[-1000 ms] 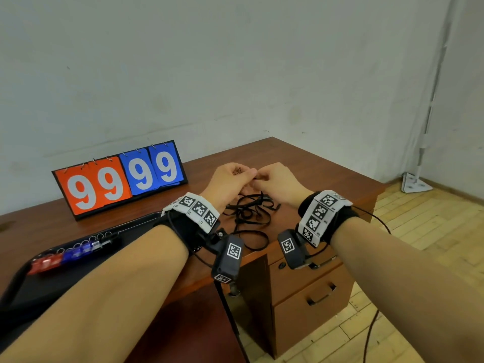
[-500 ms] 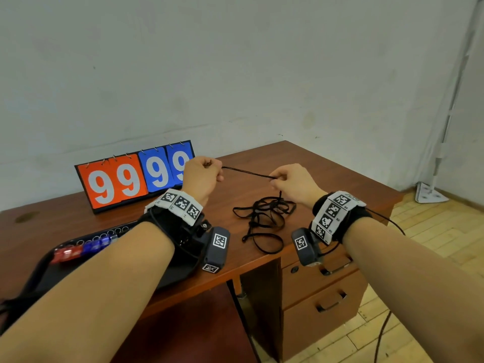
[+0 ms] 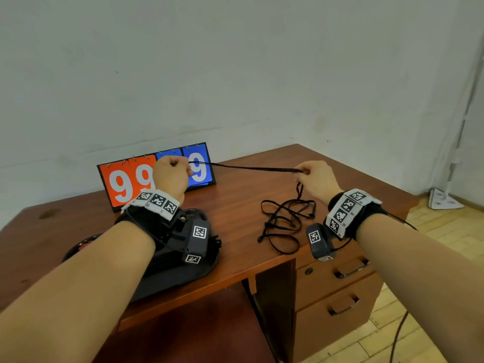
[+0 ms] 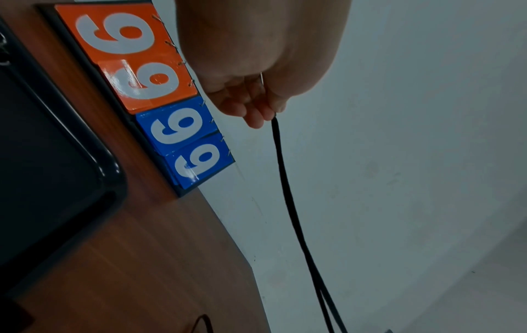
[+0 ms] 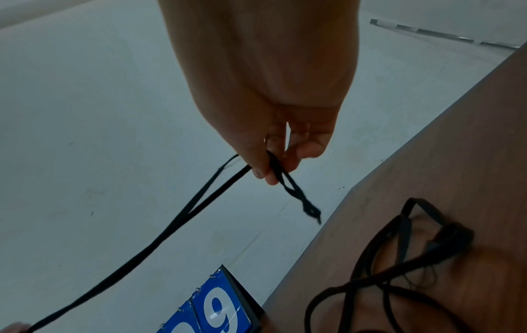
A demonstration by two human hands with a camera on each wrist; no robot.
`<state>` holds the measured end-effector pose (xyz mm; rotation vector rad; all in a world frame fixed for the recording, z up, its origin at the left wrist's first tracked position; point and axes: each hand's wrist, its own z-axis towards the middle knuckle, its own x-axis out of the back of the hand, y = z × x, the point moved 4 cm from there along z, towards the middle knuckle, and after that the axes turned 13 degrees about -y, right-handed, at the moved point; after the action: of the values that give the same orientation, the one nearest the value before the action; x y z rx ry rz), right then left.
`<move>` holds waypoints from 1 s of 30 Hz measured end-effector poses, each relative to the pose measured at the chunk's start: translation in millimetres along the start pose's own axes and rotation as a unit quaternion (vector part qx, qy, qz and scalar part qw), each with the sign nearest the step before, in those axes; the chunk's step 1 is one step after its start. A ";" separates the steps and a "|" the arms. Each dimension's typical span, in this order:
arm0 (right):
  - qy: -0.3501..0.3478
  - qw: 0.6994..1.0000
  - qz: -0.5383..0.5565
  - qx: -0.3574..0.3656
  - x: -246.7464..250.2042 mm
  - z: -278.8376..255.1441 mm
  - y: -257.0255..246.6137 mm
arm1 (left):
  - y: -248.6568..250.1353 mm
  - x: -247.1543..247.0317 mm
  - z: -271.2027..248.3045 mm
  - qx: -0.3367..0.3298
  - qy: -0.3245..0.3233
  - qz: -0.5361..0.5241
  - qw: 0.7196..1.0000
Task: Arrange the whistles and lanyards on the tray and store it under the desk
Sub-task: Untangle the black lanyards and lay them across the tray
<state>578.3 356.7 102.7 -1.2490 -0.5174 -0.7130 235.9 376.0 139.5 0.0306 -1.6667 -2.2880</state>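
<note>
A black lanyard [image 3: 251,168] is stretched taut in the air above the desk between my two hands. My left hand [image 3: 171,174] pinches one end in front of the scoreboard; the cord [image 4: 288,191] runs down from its fingertips. My right hand [image 3: 313,176] pinches the other end [image 5: 273,166], and a short looped tail [image 5: 302,202] hangs from it. A tangle of more black lanyards [image 3: 285,221] lies on the desk under my right hand, also seen as dark loops [image 5: 399,259]. The black tray [image 3: 183,268] sits under my left forearm; the whistles are hidden.
A flip scoreboard [image 3: 123,179] showing orange and blue 9s stands at the back of the wooden desk [image 3: 235,205]. A drawer unit [image 3: 337,292] fills the right side under the desk, with open space to its left. A white wall is right behind.
My hands have moved apart, the left going left and the right going right, and drawn one lanyard out straight from the tangle. The view has shifted, and my left forearm now covers the whistles.
</note>
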 end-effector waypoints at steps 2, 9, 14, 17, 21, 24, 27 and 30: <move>0.000 1.000 0.004 -0.004 -0.9 1.4 -2.3 | -3.4 10.1 1.6 0.000 0.011 -0.001 1.000; -0.025 0.999 0.041 0.000 -12.1 2.9 -13.6 | -13.8 48.8 2.1 0.005 0.054 -0.005 0.999; -0.061 0.987 0.151 0.009 -17.7 -9.0 -33.0 | -19.6 81.3 -3.9 0.016 0.078 -0.004 0.997; -0.091 0.944 0.316 -0.017 -21.0 -19.9 -42.7 | -20.8 103.1 -12.7 0.019 0.092 -0.003 0.996; -0.112 0.906 0.407 -0.030 -26.6 -28.4 -55.7 | -23.3 136.8 -26.9 0.038 0.111 0.002 0.993; -0.115 0.897 0.425 -0.034 -33.2 -36.6 -71.1 | -26.5 163.7 -37.5 0.051 0.127 0.007 0.991; -0.121 0.884 0.448 -0.051 -42.4 -44.1 -86.3 | -32.5 190.0 -46.1 0.065 0.126 0.006 0.990; -0.130 0.875 0.461 -0.067 -53.4 -51.1 -102.3 | -38.9 212.8 -57.2 0.070 0.115 0.010 0.991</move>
<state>465.7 302.4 120.3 -1.5371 -0.0364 0.2388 35.6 278.5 119.5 0.2966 -1.6931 -2.0598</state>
